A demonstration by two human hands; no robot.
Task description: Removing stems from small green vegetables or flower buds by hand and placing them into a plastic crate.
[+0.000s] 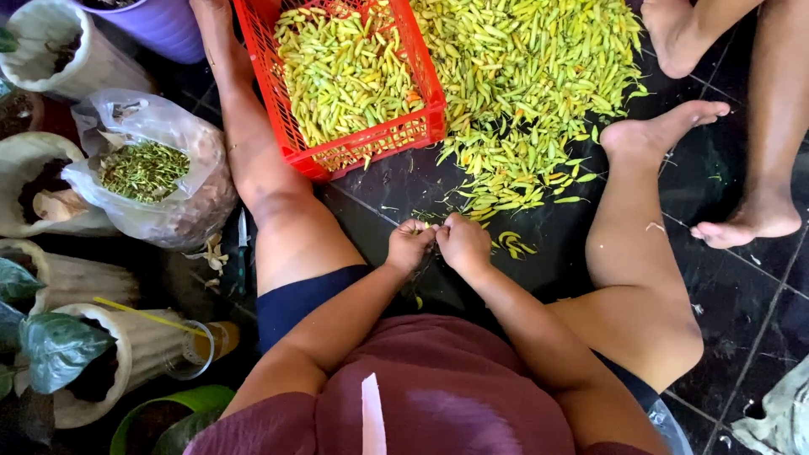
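Two hands meet low between the person's spread legs, over the dark tiled floor (758, 329). The left hand (410, 244) and the right hand (464, 243) are curled with fingertips pinched together on a small chili (436, 226), which is mostly hidden between the fingers, so its colour and shape are hard to tell.

Open room is narrow here. The left leg runs up beside the red crate (358, 147), touching or nearly touching its side, and the right leg bends around the other way, its foot near the edge of the loose pile of chilies (531, 76). A small patch of bare tile lies just ahead of the hands, with a few stray chilies (514, 244) on it. Another person's feet (750, 221) stand on the tiles at the far right.

The crate holds slim yellow-green chilies, a few orange; the loose pile beside it looks the same. To the left, a clear plastic bag (168, 219) holds green stems, hemmed in by white plant pots (126, 345).
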